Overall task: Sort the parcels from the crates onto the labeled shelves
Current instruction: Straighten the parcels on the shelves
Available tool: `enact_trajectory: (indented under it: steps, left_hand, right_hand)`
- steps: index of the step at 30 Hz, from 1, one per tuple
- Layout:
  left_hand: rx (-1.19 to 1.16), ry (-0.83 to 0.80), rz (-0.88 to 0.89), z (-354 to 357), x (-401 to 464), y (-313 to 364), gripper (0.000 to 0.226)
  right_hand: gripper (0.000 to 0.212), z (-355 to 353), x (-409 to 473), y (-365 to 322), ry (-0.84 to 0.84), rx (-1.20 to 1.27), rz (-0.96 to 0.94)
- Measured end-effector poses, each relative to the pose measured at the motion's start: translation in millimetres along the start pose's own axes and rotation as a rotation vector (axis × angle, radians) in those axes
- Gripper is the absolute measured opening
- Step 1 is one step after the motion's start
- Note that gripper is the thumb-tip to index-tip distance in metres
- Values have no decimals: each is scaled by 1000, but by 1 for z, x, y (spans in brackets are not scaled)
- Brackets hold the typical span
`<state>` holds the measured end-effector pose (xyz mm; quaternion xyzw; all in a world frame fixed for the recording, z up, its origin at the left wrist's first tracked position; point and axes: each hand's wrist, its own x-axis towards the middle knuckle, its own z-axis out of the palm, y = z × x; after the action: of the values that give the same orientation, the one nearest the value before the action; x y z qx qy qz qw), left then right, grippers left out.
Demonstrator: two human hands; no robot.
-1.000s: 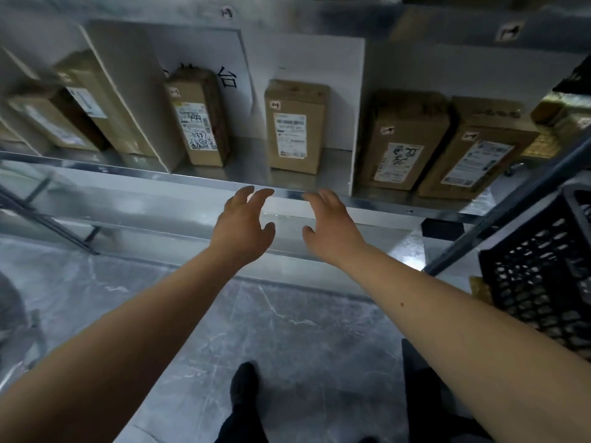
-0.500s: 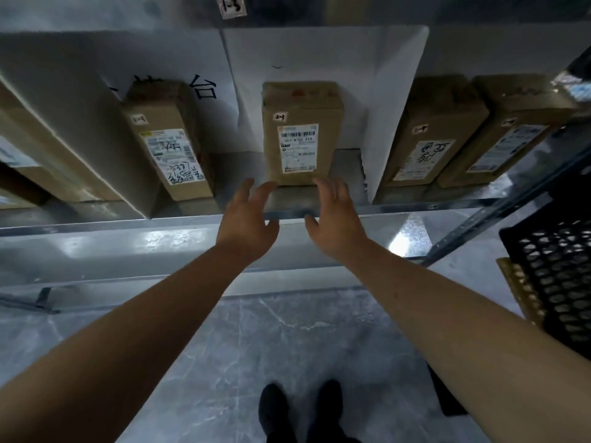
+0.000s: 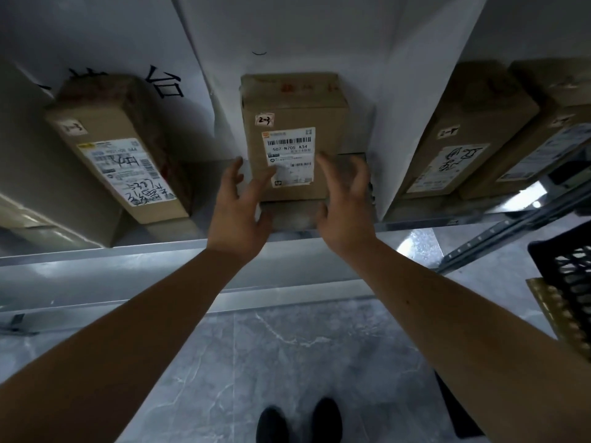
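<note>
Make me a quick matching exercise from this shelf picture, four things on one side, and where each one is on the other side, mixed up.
Things:
1. middle parcel
2. scribbled parcel
3. black crate
4. shoes

Places:
A. far right edge, below shelf level
B. bay left of the central divider
C. bottom of view, on the grey floor
D. between the left hand and right hand, which reach for it with fingers spread

Pairs: 1-D, 2-B, 3-A, 4-C
</note>
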<state>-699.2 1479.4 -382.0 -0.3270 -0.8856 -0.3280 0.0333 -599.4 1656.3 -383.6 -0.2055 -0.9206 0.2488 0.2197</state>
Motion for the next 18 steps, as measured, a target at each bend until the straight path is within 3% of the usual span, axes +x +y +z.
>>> enact_trajectory:
  steps: [7,13,18]
  left_hand:
    - [-23,85,90,13,13,-5,82]
    - [-6,157,120,19,23,-5,82]
    - [-70,179,88,23,27,3,66]
  right_hand:
    - [81,13,10,13,81,54,-174]
    - [84,19,20,13,159,9,-185]
    - [81,18,25,15,172,-11,-211]
